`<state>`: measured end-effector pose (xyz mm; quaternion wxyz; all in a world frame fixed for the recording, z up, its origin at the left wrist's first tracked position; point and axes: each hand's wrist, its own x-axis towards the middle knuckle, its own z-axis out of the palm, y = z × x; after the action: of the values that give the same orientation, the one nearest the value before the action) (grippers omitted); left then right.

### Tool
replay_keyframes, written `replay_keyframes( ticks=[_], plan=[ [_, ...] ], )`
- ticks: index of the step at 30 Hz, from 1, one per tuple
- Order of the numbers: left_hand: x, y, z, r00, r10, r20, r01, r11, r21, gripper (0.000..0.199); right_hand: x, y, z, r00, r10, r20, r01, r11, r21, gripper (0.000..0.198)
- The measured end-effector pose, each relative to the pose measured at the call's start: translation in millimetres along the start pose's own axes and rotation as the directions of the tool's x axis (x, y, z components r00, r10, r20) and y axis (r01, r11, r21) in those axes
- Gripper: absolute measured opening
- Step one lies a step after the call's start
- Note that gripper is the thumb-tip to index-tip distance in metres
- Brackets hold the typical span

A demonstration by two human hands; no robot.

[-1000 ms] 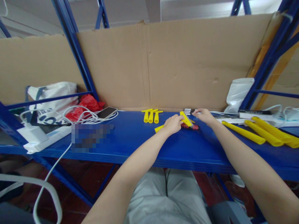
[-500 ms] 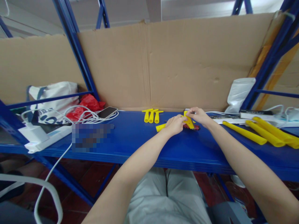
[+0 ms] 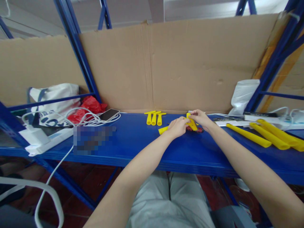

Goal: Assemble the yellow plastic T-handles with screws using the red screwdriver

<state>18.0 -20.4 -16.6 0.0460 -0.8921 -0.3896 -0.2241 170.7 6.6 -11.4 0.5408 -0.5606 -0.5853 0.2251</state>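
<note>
Yellow T-shaped tool (image 3: 192, 124) was up at the middle of the blue desk (image 3: 142, 142), right in the person's hands, head angled and handle poking out to the left. Left hand (image 3: 177, 127) had its fingers clamped around the handle, pretty solid grip. Right hand (image 3: 201, 119) had its fingertips bunched at the top end of the head, touching it, but you couldn't really tell if they were pinching it or just resting there. Some dark red thing (image 3: 199, 130) sat just behind the tool, mostly hidden, so no clue what it was. Three yellow T-shaped pieces (image 3: 154, 118) lay side by side near the cardboard (image 3: 190, 63) at the back, and a few yellow tubes (image 3: 249, 135) were off to the right. Phone (image 3: 109, 115) and white cables (image 3: 89, 117) were over on the left.
</note>
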Motion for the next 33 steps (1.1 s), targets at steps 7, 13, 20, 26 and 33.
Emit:
replay_keyframes(
  ticks=[7,13,20,26,33],
  plan=[
    [-0.3,-0.8,-0.4,1.0,0.014,0.0,-0.014,1.0,0.017,0.029,-5.2,-9.2,0.1,0.992,0.119,0.044,-0.122,0.99,0.073,0.017],
    [0.1,-2.1,0.2,0.998,0.062,-0.014,-0.062,0.998,0.02,0.03,-8.1,-14.5,-5.8,0.979,0.181,0.091,-0.189,0.977,0.099,0.022],
    [-0.5,0.5,-3.6,0.999,0.001,-0.043,-0.003,0.999,-0.039,0.031,-6.8,-14.4,-6.7,0.976,0.199,0.083,-0.208,0.97,0.123,0.028],
    [0.9,-2.4,-3.5,0.996,-0.08,-0.044,0.074,0.991,-0.114,0.033,-11.7,-17.4,-8.0,0.933,0.199,0.3,-0.243,0.962,0.12,0.023],
    [2.5,-3.4,-2.1,0.992,-0.118,-0.045,0.111,0.985,-0.135,0.039,-11.8,-16.6,-6.2,0.913,0.141,0.383,-0.213,0.965,0.152,0.011]
  ],
)
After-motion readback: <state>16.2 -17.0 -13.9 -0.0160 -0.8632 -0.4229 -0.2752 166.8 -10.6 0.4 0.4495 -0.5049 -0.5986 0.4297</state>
